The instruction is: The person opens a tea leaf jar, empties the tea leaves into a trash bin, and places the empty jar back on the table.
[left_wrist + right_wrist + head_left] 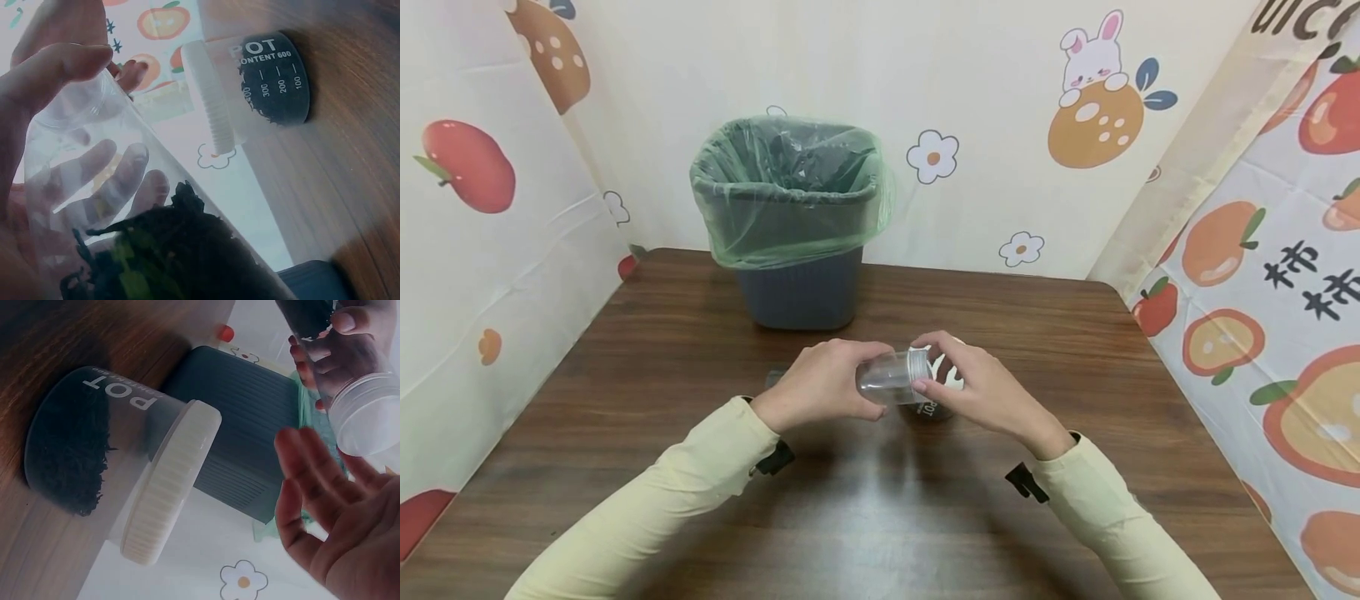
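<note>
My left hand grips a clear plastic jar from above, tilted on its side over the table. Dark dried leaves lie in its base end. At the jar's other end is a ridged, see-through rim; whether a clear lid sits on it I cannot tell. There the thumb and forefinger of my right hand span the rim, while its other fingers hang loosely curled. Just behind that hand stands a second clear jar marked POT, with dark shreds inside and a white ribbed lid.
A dark blue bin lined with a green bag stands at the back left of the brown wooden table. Fruit-printed curtains border the back and both sides.
</note>
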The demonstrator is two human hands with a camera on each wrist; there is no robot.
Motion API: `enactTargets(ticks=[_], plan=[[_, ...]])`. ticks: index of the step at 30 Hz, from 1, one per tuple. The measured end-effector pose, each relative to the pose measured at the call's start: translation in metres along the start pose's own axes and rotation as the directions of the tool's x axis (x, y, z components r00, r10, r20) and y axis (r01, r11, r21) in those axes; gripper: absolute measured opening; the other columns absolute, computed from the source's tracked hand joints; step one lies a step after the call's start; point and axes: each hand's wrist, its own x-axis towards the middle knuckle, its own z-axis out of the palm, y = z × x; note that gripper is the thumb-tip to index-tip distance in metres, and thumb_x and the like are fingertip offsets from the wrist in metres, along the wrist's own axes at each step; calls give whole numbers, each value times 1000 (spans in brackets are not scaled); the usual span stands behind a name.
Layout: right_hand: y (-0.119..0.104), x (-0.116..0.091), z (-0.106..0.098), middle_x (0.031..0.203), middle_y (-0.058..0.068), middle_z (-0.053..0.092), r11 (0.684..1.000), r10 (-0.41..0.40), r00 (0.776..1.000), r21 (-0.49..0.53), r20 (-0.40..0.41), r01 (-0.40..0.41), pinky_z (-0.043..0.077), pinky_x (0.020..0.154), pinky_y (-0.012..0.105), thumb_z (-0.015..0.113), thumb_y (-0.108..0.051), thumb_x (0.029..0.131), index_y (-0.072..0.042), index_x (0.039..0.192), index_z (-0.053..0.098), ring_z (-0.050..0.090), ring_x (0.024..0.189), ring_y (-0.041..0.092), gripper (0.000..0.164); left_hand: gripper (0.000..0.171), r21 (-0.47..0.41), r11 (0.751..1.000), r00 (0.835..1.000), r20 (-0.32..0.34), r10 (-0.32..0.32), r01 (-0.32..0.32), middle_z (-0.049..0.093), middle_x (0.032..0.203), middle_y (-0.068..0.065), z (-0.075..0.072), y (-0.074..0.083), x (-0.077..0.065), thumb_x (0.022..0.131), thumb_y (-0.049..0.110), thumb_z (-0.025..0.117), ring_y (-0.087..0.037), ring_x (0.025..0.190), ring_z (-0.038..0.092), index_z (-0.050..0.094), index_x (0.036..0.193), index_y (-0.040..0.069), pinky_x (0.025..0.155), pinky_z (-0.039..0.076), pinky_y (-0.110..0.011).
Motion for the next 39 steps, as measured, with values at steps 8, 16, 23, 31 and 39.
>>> enactTargets(ticks=[8,16,23,31,39], plan=[[3,-1,0,109,-12,56,992,-118,993,37,28,117,49,74,33,73,-32,84,-24,125,51,57,90,13,47,54,9,1000,1000,6,-11,11,61,84,13,0,-1,-2,65,32,84,-6,72,55,64,114,23,59,46,-27],[11,1,2,119,-5,51,941,-337,941,12,-11,338,46,86,33,76,-14,80,-17,122,54,51,103,11,47,53,-1,1000,1000,3,-10,10,60,81,14,0,-2,-2,64,31,84,-6,70,54,64,113,24,57,45,-27],[13,-1,5,133,1,45,957,-283,959,61,-17,283,45,93,37,84,-23,73,-15,137,41,50,114,18,77,54,-2,1000,1000,17,-16,16,60,82,13,3,-5,0,64,32,83,-6,70,55,64,114,23,57,45,-27],[10,-1,6,120,-5,51,995,-87,996,48,18,86,50,80,35,77,-41,78,-20,141,38,56,97,14,77,53,-1,1000,1000,22,-23,23,60,81,13,5,-7,0,64,31,83,-6,70,55,64,112,23,57,46,-27],[10,-1,7,118,-8,52,989,-125,992,83,12,123,50,77,31,75,-33,82,-17,129,50,58,91,9,56,53,10,1000,1000,18,-12,12,59,79,14,5,-7,0,63,32,83,-5,70,54,65,112,23,58,45,-27]])
